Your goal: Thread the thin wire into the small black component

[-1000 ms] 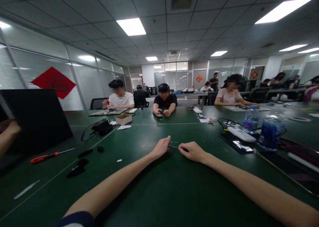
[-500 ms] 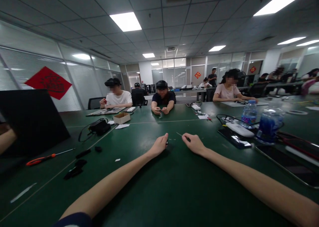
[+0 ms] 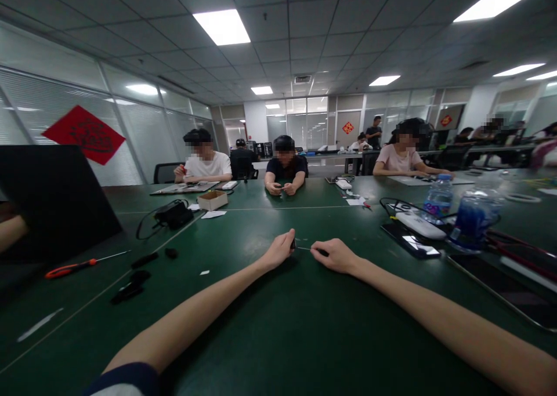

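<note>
Both my arms stretch far out over the green table. My left hand is closed in a pinch on a tiny dark part I cannot make out. My right hand is closed round a small dark-handled tool. Its thin metal tip points left and reaches the part at my left fingertips. The two hands rest on the table a short gap apart.
A red-handled screwdriver and small black parts lie at the left, beside a black panel. A phone, a white device and two water bottles stand at the right. Other people sit across the table.
Half a second ago my right hand held the tool lifted with its tip angled up and away; now the tip is level again and touches the part in my left fingers.
</note>
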{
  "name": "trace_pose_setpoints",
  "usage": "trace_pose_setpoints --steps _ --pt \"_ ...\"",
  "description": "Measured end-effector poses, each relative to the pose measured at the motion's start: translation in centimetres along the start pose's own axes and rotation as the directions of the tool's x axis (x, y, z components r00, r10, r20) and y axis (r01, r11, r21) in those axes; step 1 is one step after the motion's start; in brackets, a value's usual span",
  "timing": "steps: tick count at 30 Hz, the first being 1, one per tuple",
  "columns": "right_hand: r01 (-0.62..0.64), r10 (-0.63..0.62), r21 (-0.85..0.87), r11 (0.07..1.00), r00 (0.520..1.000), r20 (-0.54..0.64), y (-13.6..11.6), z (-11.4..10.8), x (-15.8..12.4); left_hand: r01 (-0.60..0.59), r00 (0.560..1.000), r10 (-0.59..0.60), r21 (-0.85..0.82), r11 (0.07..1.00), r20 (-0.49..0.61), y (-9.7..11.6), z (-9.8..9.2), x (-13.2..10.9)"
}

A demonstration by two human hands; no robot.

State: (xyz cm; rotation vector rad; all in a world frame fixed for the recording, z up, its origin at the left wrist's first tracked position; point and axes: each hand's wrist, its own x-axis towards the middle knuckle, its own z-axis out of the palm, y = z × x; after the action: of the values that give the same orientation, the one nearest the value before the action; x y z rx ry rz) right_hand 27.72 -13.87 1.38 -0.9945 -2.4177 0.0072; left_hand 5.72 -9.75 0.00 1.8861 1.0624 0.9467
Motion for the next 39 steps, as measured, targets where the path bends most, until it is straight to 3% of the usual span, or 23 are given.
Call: trace_pose_setpoints --steps 12,23,26,28,30,35,39 --pt "0.058 -0.05 -0.213 0.975 0.998 0.044 -0.2 0.2 -0.2 -0.125 0.991 0.133 0.197 0.972 -0.025 0.3 0.0 -0.1" --pt "-0.02 0.023 -0.098 0.995 0.999 0.029 0.3 0.8 -0.1 -0.07 0.996 0.079 0.183 0.981 -0.043 0.3 0.0 0.0" --pt "-0.13 0.127 -0.037 0.991 0.989 -0.08 1.4 1.0 0.1 -0.107 0.994 0.104 0.214 0.971 0.028 1.0 0.1 -0.5" --pt "-0.311 0.305 0.013 0.95 0.923 -0.235 2.2 1.1 0.3 -0.181 0.981 0.16 0.229 0.957 0.109 1.3 0.4 -0.9" --pt "-0.378 0.377 0.049 0.924 0.887 -0.267 2.7 1.0 0.5 -0.176 0.982 0.157 0.203 0.963 0.109 1.5 0.5 -1.0" --pt "-0.202 0.2 -0.006 0.979 0.97 -0.138 1.8 1.0 0.2 -0.017 0.996 0.018 -0.014 1.0 0.082 1.0 0.5 -0.5" --pt "-0.105 0.101 -0.045 0.993 0.992 -0.074 0.8 0.8 -0.1 0.041 0.994 -0.023 -0.168 0.985 0.109 0.7 0.6 -0.3"
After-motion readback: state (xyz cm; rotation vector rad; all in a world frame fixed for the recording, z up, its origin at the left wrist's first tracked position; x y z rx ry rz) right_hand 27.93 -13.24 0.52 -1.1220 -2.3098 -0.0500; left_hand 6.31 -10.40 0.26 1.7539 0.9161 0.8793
